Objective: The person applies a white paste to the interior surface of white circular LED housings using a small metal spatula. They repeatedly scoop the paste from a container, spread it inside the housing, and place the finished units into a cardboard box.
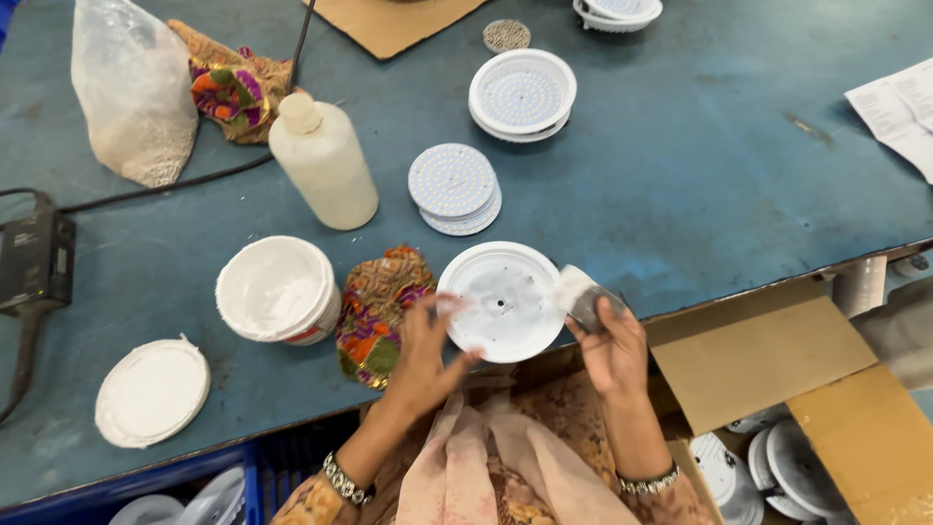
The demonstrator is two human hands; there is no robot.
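Note:
My left hand [425, 346] holds the left rim of a round white lamp housing [501, 301] that rests on the near edge of the blue table [680, 175]. My right hand [609, 342] grips a small grey applicator with a white, paste-covered tip [575, 292], which touches the housing's right side. The housing's flat inside shows a smear of white paste and a small centre hole. An open white tub of paste [276, 289] stands to the left, and a colourful rag [376, 306] lies between it and the housing.
A stack of round LED boards [455, 189] and a finished housing with a board [522, 95] lie further back. A plastic bottle [323, 161], a bag of granules [134, 92], the tub lid [152, 391], a black tool [34, 262] and cardboard boxes [768, 355] with more housings surround me.

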